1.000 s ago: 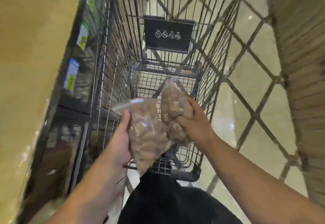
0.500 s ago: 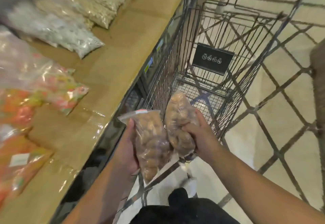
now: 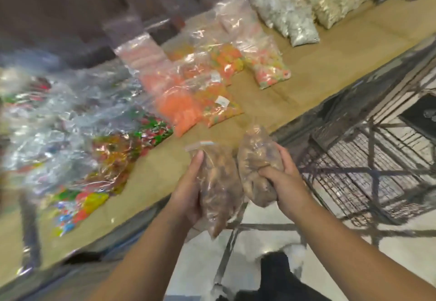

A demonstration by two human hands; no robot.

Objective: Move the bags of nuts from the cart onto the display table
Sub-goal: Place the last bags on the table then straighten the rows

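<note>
Head view, much blurred by motion, shows first the long tan tabletop (image 3: 313,81), running from about 7 o'clock up to 2 o'clock across the picture. Next in size is the wire cart (image 3: 368,170), standing at 3 o'clock against the tabletop's near edge, its mesh bottom bare where it shows. On the tabletop a heap of shiny clear bags of mixed-colour sweets (image 3: 70,135) fills the 9 o'clock side, too smeared to tell apart. Toward 12 o'clock lie bags of orange and pink sweets (image 3: 184,107), overlapping one another, and at 1 o'clock a row of pale bags (image 3: 290,17) with whitish and beige contents, dark bags just beyond them at the far corner.

Near the centre, at about 6 o'clock, both arms reach forward. The left bag of nuts (image 3: 219,182), clear with brown contents, hangs lengthwise over the tabletop's near edge and the floor; the left hand (image 3: 188,194) has its grip wrapped around the bag's side, thumb up near the sealed top. Just beside it, at 5 o'clock from centre, the right bag of nuts (image 3: 254,159) is clamped in the right hand (image 3: 285,178), whose grip squeezes the bag's middle. The two bags look to be touching or nearly so.
</note>
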